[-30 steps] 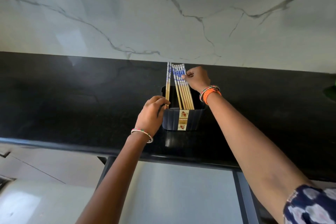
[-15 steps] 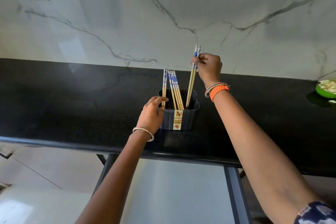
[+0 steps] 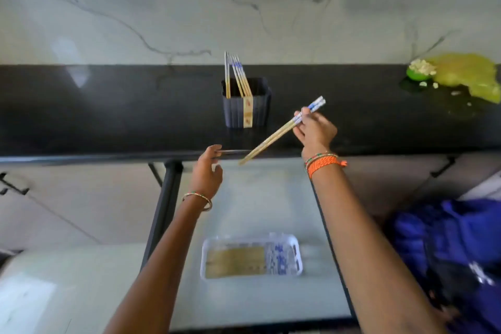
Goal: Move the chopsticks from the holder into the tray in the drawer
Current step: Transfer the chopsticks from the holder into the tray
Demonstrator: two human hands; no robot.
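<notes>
A dark ribbed holder (image 3: 259,108) stands on the black counter with several blue-and-wood chopsticks (image 3: 237,77) upright in it. My right hand (image 3: 314,131) grips a pair of chopsticks (image 3: 273,137) near their blue ends; their tips slant down-left over the counter's front edge. My left hand (image 3: 207,172) hovers free at the counter edge, fingers loosely curled, holding nothing. Below, the open drawer (image 3: 244,198) holds a clear white tray (image 3: 296,247) with several chopsticks (image 3: 244,262) lying flat in it.
A green bowl of pale pieces (image 3: 418,72) and a yellow-green cloth (image 3: 471,76) sit on the counter (image 3: 108,111) at the far right. A marble wall rises behind. Blue fabric (image 3: 447,238) lies at the lower right beside the drawer.
My right hand lifted a pair of chopsticks out of the holder and brought them down and toward me. My left hand let go of the holder and drew back to the counter edge.
</notes>
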